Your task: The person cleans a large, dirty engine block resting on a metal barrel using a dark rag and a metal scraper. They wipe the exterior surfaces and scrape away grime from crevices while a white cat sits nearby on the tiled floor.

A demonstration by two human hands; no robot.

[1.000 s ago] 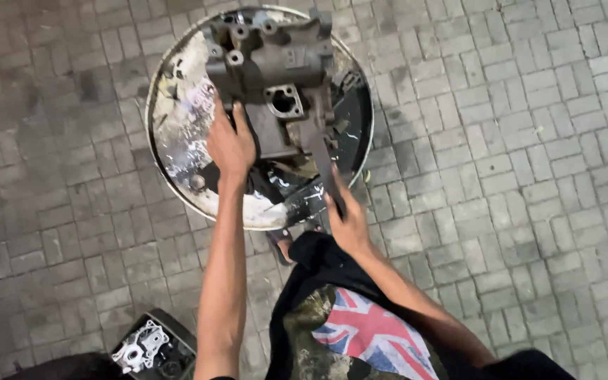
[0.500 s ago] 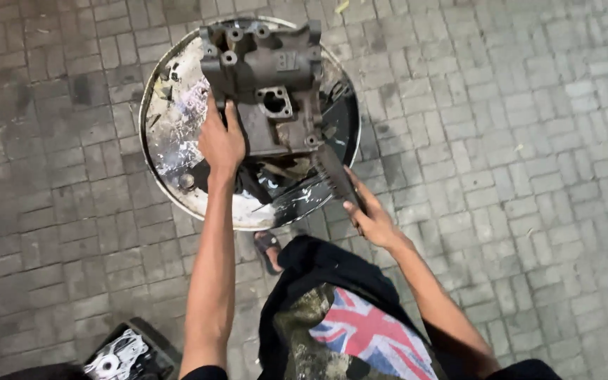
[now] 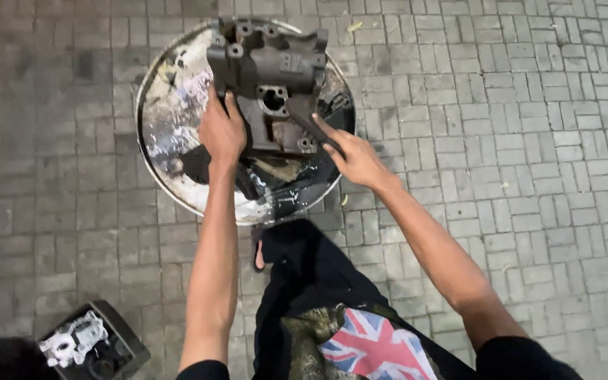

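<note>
1. A person stands over a round metal pan (image 3: 170, 141) set on a brick-paved floor (image 3: 529, 141), with both bare arms stretched out over it.
2. A heavy grey engine casting (image 3: 269, 77) sits in the pan, toward its far rim, with bolt holes along its top and 1 round opening near its middle.
3. The left hand (image 3: 221, 134) presses against the casting's near left edge, fingers together and curled on the metal.
4. The right hand (image 3: 357, 158) is closed around a dark, narrow tool (image 3: 314, 134); the tool's tip touches the lower right part of the casting.
5. The pan's floor is wet and smeared with dark, oily patches.
6. At the lower left, well apart from the pan, a small dark tray (image 3: 124, 338) holds a pale metal part (image 3: 72, 341).
</note>
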